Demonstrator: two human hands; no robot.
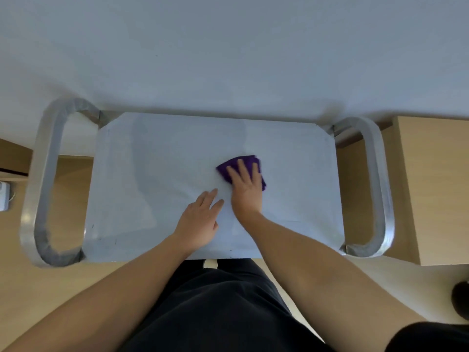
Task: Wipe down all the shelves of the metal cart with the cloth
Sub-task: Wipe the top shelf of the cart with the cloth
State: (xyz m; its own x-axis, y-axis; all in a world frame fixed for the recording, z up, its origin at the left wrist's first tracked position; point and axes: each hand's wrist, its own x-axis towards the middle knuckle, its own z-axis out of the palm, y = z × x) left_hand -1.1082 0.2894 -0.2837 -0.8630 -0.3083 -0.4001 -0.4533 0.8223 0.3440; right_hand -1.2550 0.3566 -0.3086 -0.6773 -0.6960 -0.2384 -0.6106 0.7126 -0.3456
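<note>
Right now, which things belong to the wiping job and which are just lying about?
Job: purple cloth; right hand pressing it; left hand flat on the metal cart.
Lying about: wooden cabinet; white device on the floor.

1. The right hand (pixel 246 186) is laid palm-down on the cloth (pixel 250 158), with the fingers straight and slightly spread; nothing is gripped.
2. The left hand (pixel 200 222) is held flat just beside the cloth, on its near-left side, with the fingers extended toward it but kept apart from it.
3. The right forearm (pixel 304 250) and the left forearm (pixel 139 270), both bare, are stretched forward and angled inward toward the cloth.
</note>
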